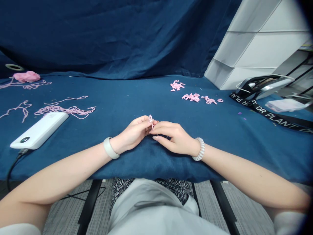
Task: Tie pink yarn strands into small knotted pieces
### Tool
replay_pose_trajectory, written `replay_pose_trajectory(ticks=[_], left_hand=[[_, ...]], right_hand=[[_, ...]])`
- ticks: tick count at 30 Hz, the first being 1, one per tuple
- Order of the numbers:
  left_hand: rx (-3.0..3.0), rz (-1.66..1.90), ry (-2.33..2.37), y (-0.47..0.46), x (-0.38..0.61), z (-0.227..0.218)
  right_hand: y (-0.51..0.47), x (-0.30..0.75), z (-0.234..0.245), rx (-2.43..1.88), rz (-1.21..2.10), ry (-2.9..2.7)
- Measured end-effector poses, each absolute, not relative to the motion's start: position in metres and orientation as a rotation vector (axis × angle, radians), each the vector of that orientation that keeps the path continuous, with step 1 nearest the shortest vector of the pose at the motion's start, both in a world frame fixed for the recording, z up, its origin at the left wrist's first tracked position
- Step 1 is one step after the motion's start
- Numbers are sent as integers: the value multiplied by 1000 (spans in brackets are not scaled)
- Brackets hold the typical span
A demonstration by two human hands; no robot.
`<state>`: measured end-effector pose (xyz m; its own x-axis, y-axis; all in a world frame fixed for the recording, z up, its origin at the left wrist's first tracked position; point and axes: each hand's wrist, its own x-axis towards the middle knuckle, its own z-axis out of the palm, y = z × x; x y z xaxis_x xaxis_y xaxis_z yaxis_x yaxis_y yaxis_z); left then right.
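Both hands meet at the middle of a table covered in blue cloth. My left hand and my right hand pinch a small piece of pink yarn between their fingertips; a little loop of it sticks up above the fingers. The fingers of both hands are closed around it. A pale band sits on my left wrist and a white coiled band on my right wrist.
Several small pink yarn bows lie at the back right. Loose pink yarn strands and a pink yarn ball lie at the left. A white power bank with a cable lies front left. A black lanyard and devices sit at the right.
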<state>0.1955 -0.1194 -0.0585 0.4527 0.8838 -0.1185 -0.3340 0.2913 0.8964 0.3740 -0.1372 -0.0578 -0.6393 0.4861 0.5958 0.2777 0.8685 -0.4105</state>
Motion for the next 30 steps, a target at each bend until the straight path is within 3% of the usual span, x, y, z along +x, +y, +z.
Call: replay_pose_trajectory(ticks=[12,22,30], left_hand=[[1010,855,697,-121,195,-61],[1066,731,678,-123,194,-60],[1165,623,671,-123,194,-59]], right_hand=[[-126,384,-47,-926,745,-1824],[-125,377,-57,-770,1318,-1725],[-127,377,-55,-673,1516,-1653]])
